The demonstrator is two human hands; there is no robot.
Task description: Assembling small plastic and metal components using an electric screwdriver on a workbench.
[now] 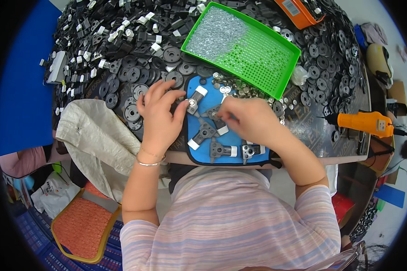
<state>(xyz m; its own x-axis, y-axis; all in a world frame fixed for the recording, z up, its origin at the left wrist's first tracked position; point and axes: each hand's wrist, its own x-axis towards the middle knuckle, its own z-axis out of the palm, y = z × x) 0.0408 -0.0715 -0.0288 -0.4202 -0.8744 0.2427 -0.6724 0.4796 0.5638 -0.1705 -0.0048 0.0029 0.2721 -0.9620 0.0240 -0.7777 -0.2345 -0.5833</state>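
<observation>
On a blue mat (pixel 235 135) at the table's front edge lie several black plastic parts with white ends. My left hand (pixel 160 115) hovers at the mat's left edge with its fingers curved and apart. Its thumb is close to a black part with a silver round piece (pixel 193 105) in its middle, whose white end points away. My right hand (pixel 251 118) is pinched over another black part (pixel 211 113); what its fingertips hold is hidden. Nearer me are three more such parts: a tilted one (pixel 204 132), one lying sideways (pixel 221 150) and a partly metallic one (pixel 250 151).
A green perforated tray (pixel 294 63) holds many small silver pins (pixel 217 34). Small round metal pieces (pixel 239 89) lie between tray and mat. Black white-ended parts (pixel 117 36) heap at the far left, black discs (pixel 321 63) at the right. An orange electric screwdriver (pixel 364 124) is at the right.
</observation>
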